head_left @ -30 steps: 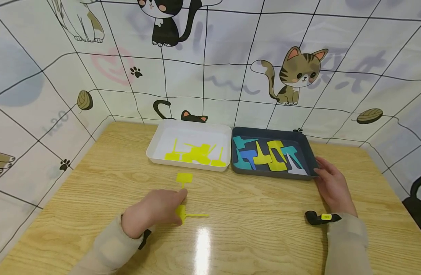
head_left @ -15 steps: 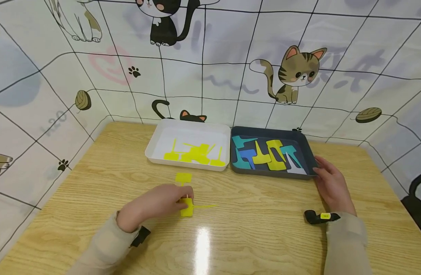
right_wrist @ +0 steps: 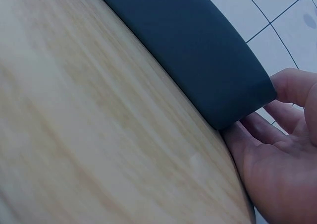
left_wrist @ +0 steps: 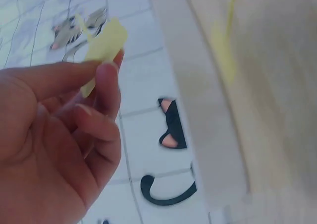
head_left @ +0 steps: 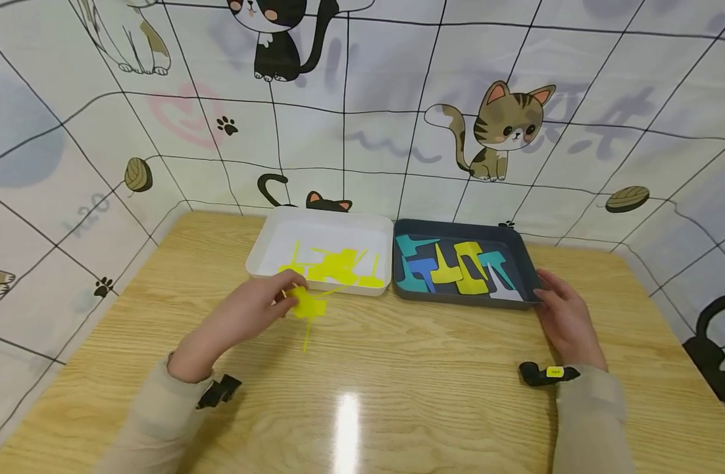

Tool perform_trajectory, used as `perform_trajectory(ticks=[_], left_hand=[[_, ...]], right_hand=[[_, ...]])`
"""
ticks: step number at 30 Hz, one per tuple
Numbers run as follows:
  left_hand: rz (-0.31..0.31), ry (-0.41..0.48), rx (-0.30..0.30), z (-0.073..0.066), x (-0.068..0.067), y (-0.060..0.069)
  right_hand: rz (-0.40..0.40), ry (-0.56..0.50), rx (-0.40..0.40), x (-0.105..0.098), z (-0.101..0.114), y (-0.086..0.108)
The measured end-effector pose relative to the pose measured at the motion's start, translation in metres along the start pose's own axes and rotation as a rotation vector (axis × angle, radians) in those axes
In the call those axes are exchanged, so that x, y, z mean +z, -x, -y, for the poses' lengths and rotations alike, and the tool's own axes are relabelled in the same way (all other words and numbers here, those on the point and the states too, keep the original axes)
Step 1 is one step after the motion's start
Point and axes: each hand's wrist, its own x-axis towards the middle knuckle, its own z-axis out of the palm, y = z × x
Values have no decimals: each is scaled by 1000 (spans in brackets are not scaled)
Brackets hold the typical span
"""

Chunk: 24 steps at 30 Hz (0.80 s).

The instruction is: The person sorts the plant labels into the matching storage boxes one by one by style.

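Note:
In the left wrist view, my left hand [left_wrist: 59,130] pinches a yellow T-shaped plant label [left_wrist: 111,40] between thumb and fingertips. In the head view that hand [head_left: 252,309] hovers just before the front wall of the white tray [head_left: 279,227]. A second yellow plant label [head_left: 317,309] lies on the table below it, stem toward me, partly overlapped by the held one. Several yellow labels [head_left: 339,263] are piled in the white tray. My right hand [head_left: 570,322] holds the right front corner of the dark grey tray [head_left: 457,299], thumb at the rim, fingers against its side.
Several teal, yellow, blue and white labels [head_left: 448,268] lie in the dark tray. Both trays stand side by side on the wooden table [head_left: 422,382], near a cat-patterned backdrop [head_left: 386,79] that rises behind and at both sides.
My left hand has picked up the nearer yellow plant label from the table and carried it forward to the white tray's front edge. My right hand has stayed at the dark tray.

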Motion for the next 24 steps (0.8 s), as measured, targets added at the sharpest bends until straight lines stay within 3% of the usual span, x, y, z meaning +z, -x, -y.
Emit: perform_trajectory(ticks=[5,10,18,24], left_hand=[[-121,-1,-49,7,-21,-2],[-208,30,-85,12,-32,-10],[-365,15,-105,25,-40,-30],[-454,26,-141,26,-37,-47]], right_hand=[[-21,25,12,0,-1,-1],[-19,40,13,0,-1,-2],[-17,55,27,0,0,-2],[-30,122,43,1,1,-1]])
